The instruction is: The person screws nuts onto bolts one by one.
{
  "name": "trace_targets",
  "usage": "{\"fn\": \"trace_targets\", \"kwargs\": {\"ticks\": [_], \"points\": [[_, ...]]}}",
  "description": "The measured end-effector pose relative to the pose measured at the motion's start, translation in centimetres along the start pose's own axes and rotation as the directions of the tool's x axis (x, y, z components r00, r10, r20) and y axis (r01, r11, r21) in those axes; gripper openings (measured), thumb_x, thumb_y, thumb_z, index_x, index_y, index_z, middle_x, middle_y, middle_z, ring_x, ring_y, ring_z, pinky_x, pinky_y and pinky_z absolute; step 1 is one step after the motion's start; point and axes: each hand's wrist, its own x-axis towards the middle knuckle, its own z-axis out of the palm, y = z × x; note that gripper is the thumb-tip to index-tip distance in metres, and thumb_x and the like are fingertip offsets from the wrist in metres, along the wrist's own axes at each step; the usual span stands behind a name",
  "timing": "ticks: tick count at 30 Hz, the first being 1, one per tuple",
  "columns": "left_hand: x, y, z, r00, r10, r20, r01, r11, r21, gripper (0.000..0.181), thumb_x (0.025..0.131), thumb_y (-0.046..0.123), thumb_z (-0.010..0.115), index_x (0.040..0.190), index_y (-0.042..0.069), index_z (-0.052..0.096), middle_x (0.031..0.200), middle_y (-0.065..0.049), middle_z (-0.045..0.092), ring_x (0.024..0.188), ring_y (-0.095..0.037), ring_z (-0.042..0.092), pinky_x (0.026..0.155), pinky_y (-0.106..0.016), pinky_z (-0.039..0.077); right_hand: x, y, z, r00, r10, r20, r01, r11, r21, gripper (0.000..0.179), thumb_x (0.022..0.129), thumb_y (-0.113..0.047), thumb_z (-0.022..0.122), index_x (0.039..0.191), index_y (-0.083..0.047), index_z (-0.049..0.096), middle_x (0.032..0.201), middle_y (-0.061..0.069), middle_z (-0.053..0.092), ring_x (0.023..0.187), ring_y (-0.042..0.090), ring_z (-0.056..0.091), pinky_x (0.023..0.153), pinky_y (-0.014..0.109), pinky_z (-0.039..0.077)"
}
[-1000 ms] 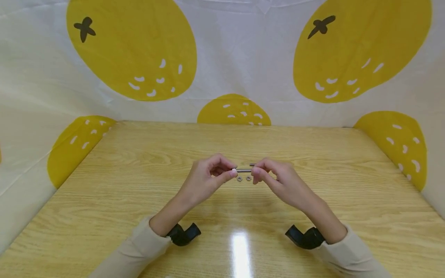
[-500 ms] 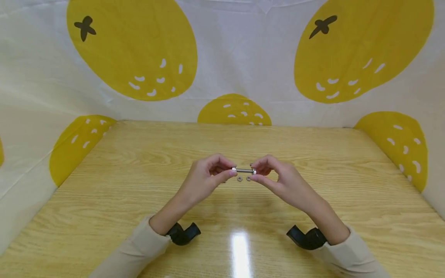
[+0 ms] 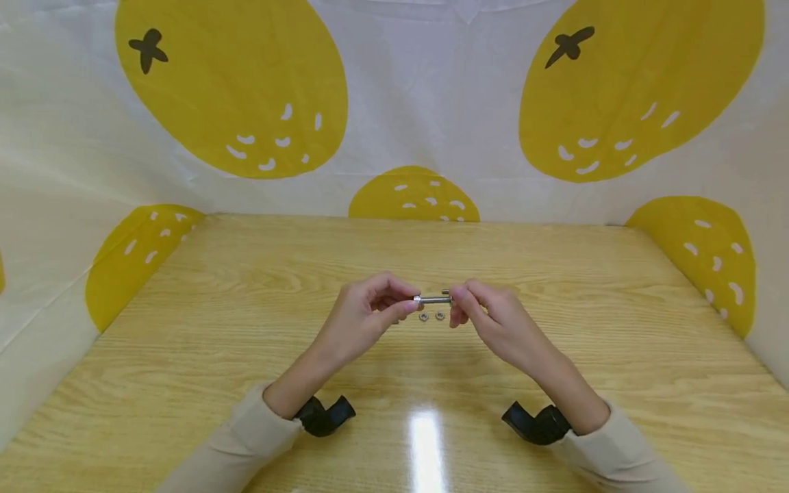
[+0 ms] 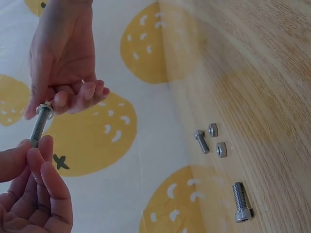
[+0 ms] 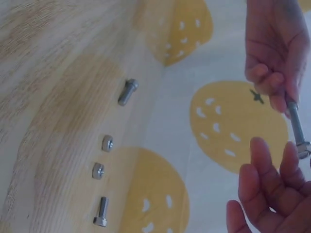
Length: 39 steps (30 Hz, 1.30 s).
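A long silver bolt [image 3: 435, 299] is held level between my two hands above the table, in the middle of the head view. My left hand [image 3: 364, 315] pinches its left end between thumb and fingers. At the right end, the thumb and forefinger of my right hand [image 3: 496, 318] grip the wide hexagonal part [image 4: 45, 108]; I cannot tell whether it is a head or a nut. In the right wrist view, the bolt shaft [image 5: 296, 124] runs from the left fingertips toward the right fingers, whose other fingers are spread.
On the wooden table [image 3: 246, 274] beyond the hands lie two loose nuts, one [image 5: 107, 143] near the other [image 5: 98, 171]. A socket-head bolt [image 4: 241, 202] and another bolt [image 4: 201, 141] lie to either side of them. A lemon-printed cloth [image 3: 431, 103] encloses the table's back and sides.
My right fingers open off the bolt's right end at half a second ago, baring it, then close round it again with the thumb shifted. My left hand keeps its hold almost unmoved.
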Motion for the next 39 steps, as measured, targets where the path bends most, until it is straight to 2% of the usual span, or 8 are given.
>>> {"fn": "trace_targets", "kwargs": {"ticks": [4,8,16,21,28,31,35,39], "points": [[-0.02,0.08,-0.06,1.0,-0.014,-0.015,0.014,1.0,-0.01,0.013,0.088,0.012,0.064,0.099,0.006,0.065,0.087,-0.007,0.068,0.07,-0.013,0.062,0.064,-0.025,0.054,0.02,0.07,-0.14,1.0,-0.005,0.013,0.005,1.0,-0.01,0.02,0.096,-0.028,0.052,0.095,-0.01,0.06,0.081,-0.003,0.065,0.079,0.015,0.059,0.066,0.026,0.046],[-0.01,0.08,-0.21,1.0,-0.023,-0.017,0.023,0.999,-0.025,0.013,0.088,0.013,0.064,0.099,0.006,0.065,0.088,-0.008,0.068,0.071,-0.013,0.063,0.065,-0.025,0.054,-0.05,0.09,-0.42,0.997,-0.081,0.017,0.081,0.997,0.005,0.021,0.087,-0.02,0.065,0.103,-0.01,0.056,0.089,-0.004,0.065,0.081,0.009,0.059,0.07,0.025,0.049],[0.06,0.02,-0.26,0.999,-0.019,-0.03,0.019,1.0,-0.022,0.014,0.086,0.015,0.066,0.098,0.008,0.067,0.088,-0.006,0.069,0.071,-0.013,0.063,0.064,-0.026,0.054,-0.03,0.18,-0.5,0.985,-0.169,-0.024,0.169,0.986,-0.012,0.011,0.088,-0.011,0.063,0.099,-0.009,0.059,0.086,-0.003,0.065,0.077,0.007,0.059,0.069,0.024,0.05],[-0.01,0.02,-0.28,0.998,-0.032,-0.05,0.032,0.999,-0.015,0.014,0.085,0.018,0.068,0.096,0.011,0.069,0.088,-0.003,0.07,0.071,-0.012,0.064,0.061,-0.027,0.053,-0.06,0.25,-0.36,0.99,-0.141,0.011,0.141,0.99,-0.003,0.007,0.094,-0.013,0.054,0.094,-0.009,0.059,0.082,-0.004,0.066,0.076,0.008,0.059,0.066,0.024,0.049],[-0.11,0.11,-0.15,0.999,-0.027,-0.037,0.026,1.0,-0.009,0.013,0.085,0.017,0.068,0.096,0.011,0.069,0.088,-0.003,0.07,0.071,-0.012,0.063,0.06,-0.025,0.052,0.1,0.09,0.12,1.0,-0.026,-0.017,0.026,1.0,-0.009,0.033,0.1,-0.025,0.041,0.078,-0.012,0.061,0.075,-0.001,0.063,0.07,0.014,0.056,0.063,0.026,0.046],[-0.13,0.18,-0.13,0.999,-0.034,-0.035,0.034,0.999,-0.004,0.012,0.086,0.017,0.067,0.096,0.01,0.068,0.087,-0.004,0.069,0.07,-0.012,0.063,0.06,-0.027,0.052,0.06,0.03,-0.16,1.0,-0.004,-0.015,0.004,1.0,-0.023,0.024,0.098,-0.028,0.048,0.087,-0.011,0.061,0.081,-0.001,0.063,0.073,0.014,0.054,0.061,0.025,0.044],[-0.13,0.12,-0.2,0.998,-0.047,-0.037,0.047,0.999,-0.001,0.013,0.086,0.018,0.067,0.096,0.01,0.068,0.087,-0.004,0.069,0.069,-0.012,0.063,0.062,-0.033,0.053,-0.01,-0.09,-0.47,0.998,-0.061,-0.02,0.06,0.998,-0.01,0.022,0.087,-0.023,0.066,0.103,-0.011,0.056,0.092,-0.002,0.062,0.078,0.01,0.056,0.068,0.025,0.048],[-0.09,0.06,-0.25,0.998,-0.049,-0.037,0.048,0.999,-0.002,0.014,0.086,0.018,0.067,0.097,0.009,0.068,0.087,-0.006,0.069,0.07,-0.012,0.063,0.06,-0.031,0.052,0.01,-0.03,-0.41,0.987,-0.149,-0.052,0.149,0.989,-0.014,0.022,0.084,-0.013,0.069,0.102,-0.01,0.057,0.092,-0.003,0.063,0.078,0.008,0.056,0.07,0.023,0.049]]}}
